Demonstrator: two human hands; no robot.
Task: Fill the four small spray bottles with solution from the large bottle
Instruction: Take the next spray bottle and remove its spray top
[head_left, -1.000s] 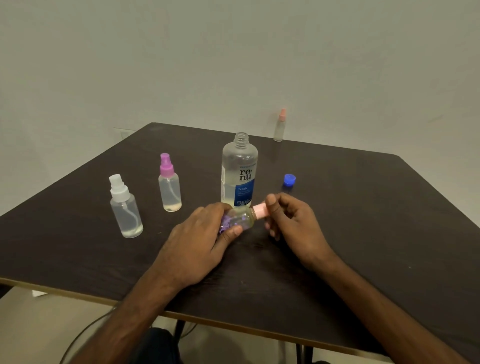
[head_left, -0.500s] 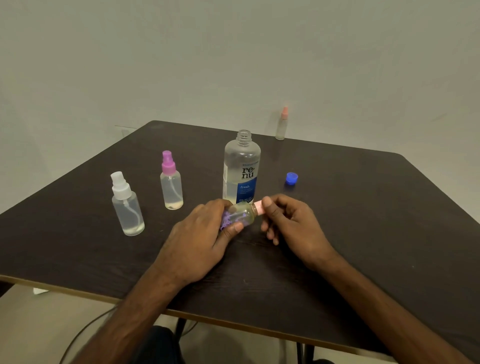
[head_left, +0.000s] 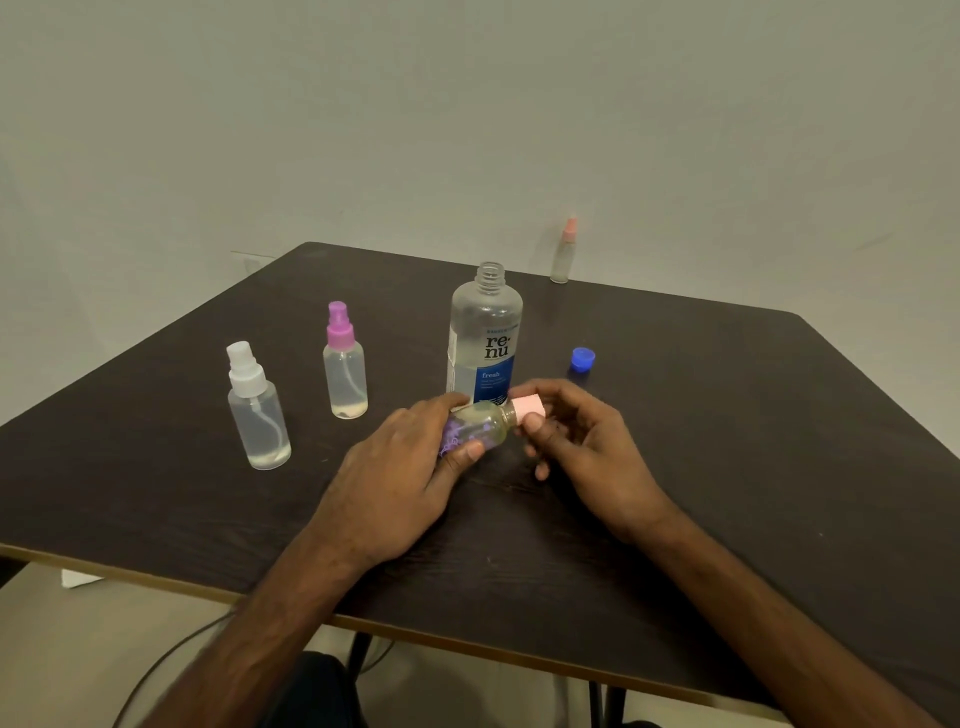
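My left hand (head_left: 400, 467) grips a small clear bottle (head_left: 480, 425) with purple print, tilted almost on its side just above the table. My right hand (head_left: 582, 441) pinches its pink cap (head_left: 529, 406) between thumb and fingers. Right behind them stands the large uncapped solution bottle (head_left: 484, 338) with a blue label. Its blue cap (head_left: 582, 359) lies on the table to the right. A white-topped spray bottle (head_left: 257, 410) and a purple-topped spray bottle (head_left: 344, 366) stand upright at the left. A slim pink-topped spray bottle (head_left: 563, 253) stands at the far edge.
The dark wooden table (head_left: 727, 441) runs to a pale front edge near my arms. A plain wall rises behind it. A dark cable (head_left: 171, 654) hangs below the table at the lower left.
My right fingers have shifted on the pink cap, which now shows more fully. The bottle has stayed in my left hand's grip at nearly the same spot.
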